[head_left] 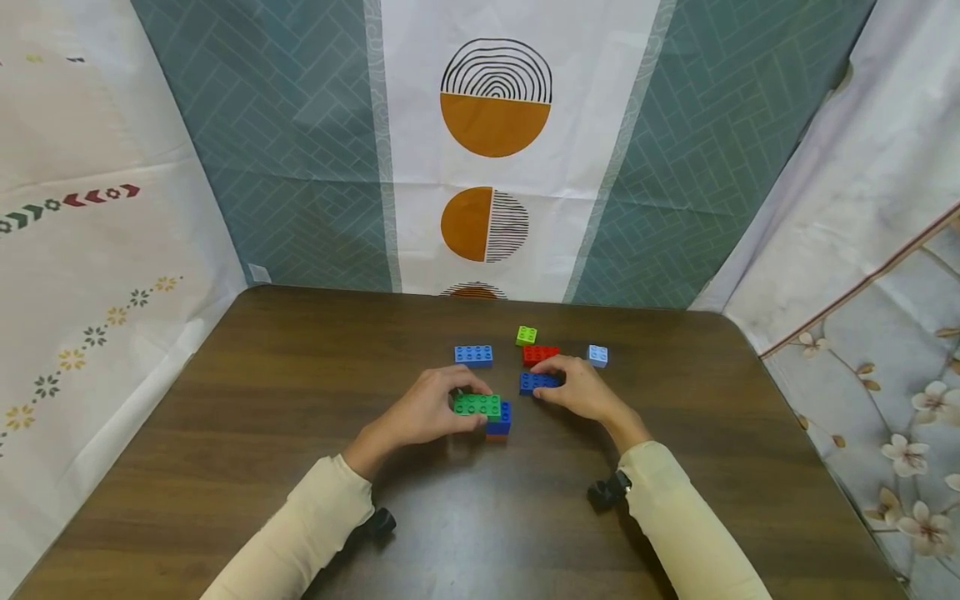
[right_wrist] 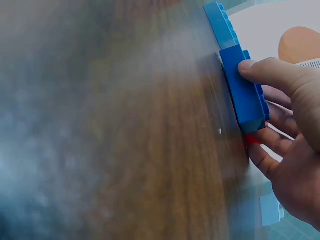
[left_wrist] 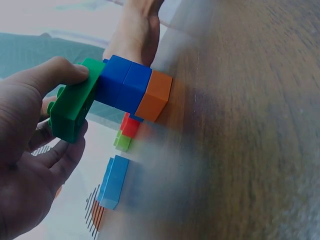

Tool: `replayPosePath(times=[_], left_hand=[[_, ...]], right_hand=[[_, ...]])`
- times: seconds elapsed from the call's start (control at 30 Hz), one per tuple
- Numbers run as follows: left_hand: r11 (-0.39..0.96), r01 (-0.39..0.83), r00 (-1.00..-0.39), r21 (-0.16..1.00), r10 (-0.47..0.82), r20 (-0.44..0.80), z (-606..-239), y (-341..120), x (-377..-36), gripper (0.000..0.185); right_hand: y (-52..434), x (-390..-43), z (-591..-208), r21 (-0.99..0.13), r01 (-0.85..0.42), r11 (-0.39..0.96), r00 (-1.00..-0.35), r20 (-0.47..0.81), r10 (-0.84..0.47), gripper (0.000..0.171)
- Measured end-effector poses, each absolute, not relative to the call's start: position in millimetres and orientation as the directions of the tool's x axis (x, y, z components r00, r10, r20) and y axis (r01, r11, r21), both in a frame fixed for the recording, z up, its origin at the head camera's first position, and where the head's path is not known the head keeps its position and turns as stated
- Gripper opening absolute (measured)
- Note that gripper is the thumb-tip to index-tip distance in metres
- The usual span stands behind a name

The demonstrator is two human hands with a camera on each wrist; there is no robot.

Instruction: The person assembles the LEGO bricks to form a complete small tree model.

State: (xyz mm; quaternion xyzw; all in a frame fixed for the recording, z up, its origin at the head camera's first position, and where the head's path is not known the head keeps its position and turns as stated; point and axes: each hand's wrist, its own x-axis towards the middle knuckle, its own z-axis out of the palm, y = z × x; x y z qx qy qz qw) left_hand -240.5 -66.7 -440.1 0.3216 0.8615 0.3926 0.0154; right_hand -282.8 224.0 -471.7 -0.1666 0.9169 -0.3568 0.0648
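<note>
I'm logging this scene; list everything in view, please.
table: 1, brown, centre
orange brick: 1, orange, on table
stacked blue bricks: 2, blue, on orange brick
green brick: 1, green, atop those
dark blue brick: 1, dark blue, further right
red brick: 1, red, behind that
lime brick: 1, lime, behind red brick
light blue brick: 1, light blue, rightmost
medium blue brick: 1, blue, behind green brick
patterned cloth: 1, teal and white, backdrop
side cloths: at least 2, whitish, both sides
left hand: 1, bare, gripping green brick
right hand: 1, bare, gripping dark blue brick
sleeves: 2, cream, forearms
wrist cameras: 2, black, wrists
</note>
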Motion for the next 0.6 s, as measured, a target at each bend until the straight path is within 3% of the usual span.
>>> replayPosePath(times=[0.6], left_hand=[[0.489,0.539,-0.793,0.685,0.569,0.218,-439,-67,-239,0.028]], right_hand=[[220,-251,-437,-0.701,-0.360,0.616,-0.899,0.083,-0.430,0.036]])
